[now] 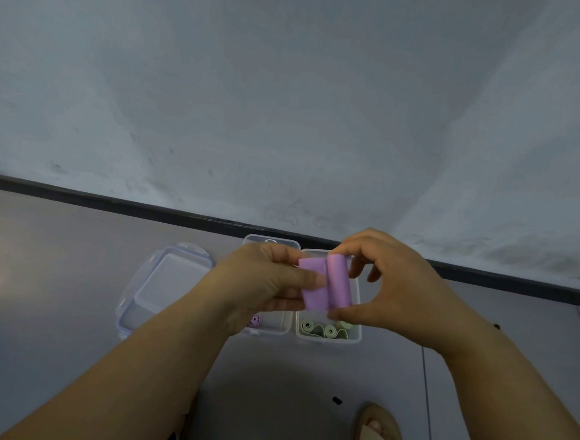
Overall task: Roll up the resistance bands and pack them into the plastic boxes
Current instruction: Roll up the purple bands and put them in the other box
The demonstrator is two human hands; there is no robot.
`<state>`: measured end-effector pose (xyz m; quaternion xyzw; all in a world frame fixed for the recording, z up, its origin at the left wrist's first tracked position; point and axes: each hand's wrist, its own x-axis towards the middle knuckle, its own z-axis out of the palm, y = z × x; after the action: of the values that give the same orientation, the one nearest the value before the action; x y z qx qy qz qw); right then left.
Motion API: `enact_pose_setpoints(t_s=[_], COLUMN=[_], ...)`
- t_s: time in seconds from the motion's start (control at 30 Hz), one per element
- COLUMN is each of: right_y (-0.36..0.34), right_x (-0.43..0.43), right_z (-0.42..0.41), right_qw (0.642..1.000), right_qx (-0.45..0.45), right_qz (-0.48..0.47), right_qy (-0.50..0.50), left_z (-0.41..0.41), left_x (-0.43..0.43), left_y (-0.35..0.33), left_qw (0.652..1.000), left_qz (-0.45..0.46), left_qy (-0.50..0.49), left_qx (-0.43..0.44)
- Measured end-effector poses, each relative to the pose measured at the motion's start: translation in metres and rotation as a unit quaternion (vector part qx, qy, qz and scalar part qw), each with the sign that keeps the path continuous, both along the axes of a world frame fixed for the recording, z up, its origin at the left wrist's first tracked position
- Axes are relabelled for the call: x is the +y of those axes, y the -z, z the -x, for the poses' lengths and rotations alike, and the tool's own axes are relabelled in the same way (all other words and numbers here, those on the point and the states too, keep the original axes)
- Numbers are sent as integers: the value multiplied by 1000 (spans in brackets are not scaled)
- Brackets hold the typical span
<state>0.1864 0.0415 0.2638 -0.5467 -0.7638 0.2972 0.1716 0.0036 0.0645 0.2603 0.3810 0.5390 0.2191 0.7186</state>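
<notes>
- Grey floor (pixel 55 272): right clear plastic box (pixel 358 329) has green rolled bands (pixel 325 330), left clear plastic box (pixel 275 329) one small purple roll (pixel 255 319).
- My left hand (pixel 264 280) and right hand (pixel 390 288) pinch a purple resistance band (pixel 328 286) above them, looks nearly rolled, not packed yet.

- The purple band (pixel 325 286) is partly rolled. Its rolled part is on the right and a flat tail on the left. It is held in the air above the boxes, with the left hand (pixel 263 283) pinching the tail and the right hand (pixel 390 288) gripping the roll.
- The left clear box (pixel 276 327) stands open on the floor with a small purple roll (pixel 255 319) on end in its near corner.
- The right clear box (pixel 356 329) touches it, also open, and holds pale green rolls (pixel 325 330) on end.
- A clear lid (pixel 164 286) lies flat just left of the boxes.
</notes>
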Motion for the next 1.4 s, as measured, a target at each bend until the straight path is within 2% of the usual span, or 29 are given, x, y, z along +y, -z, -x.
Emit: enact_pose_setpoints(t_s=[0.27,0.43,0.5,0.63,0.7,0.87,1.2,1.4], right_y=[6,10,8,-4,-7,-9,-13,-15], right_x=[-1,-1,-1,-2,-3,-3,-3,-4], right_z=[6,11,10,5,6,7,6,4], right_qw=[999,1000,999,989,983,972,981,975], right_qx=[-29,-15,29,129,157,207,183,216], right_qz=[-19,-19,6,66,85,101,22,36], right_qy=[8,16,19,29,35,53,50,30], left_z=[-12,-20,-19,-13,-10,-7,-4,-3], left_x=[-10,-13,-10,-6,-6,-4,-3,-4], left_y=[4,9,7,-4,-6,-7,-4,-3], left_qw=[998,993,997,989,984,982,980,985], left_qz=[-52,-88,-58,29,52,57,76,83], left_qy=[-37,-44,-53,-66,-57,-43,-41,-33], left_qx=[4,65,27,-127,-158,-172,-178,-150])
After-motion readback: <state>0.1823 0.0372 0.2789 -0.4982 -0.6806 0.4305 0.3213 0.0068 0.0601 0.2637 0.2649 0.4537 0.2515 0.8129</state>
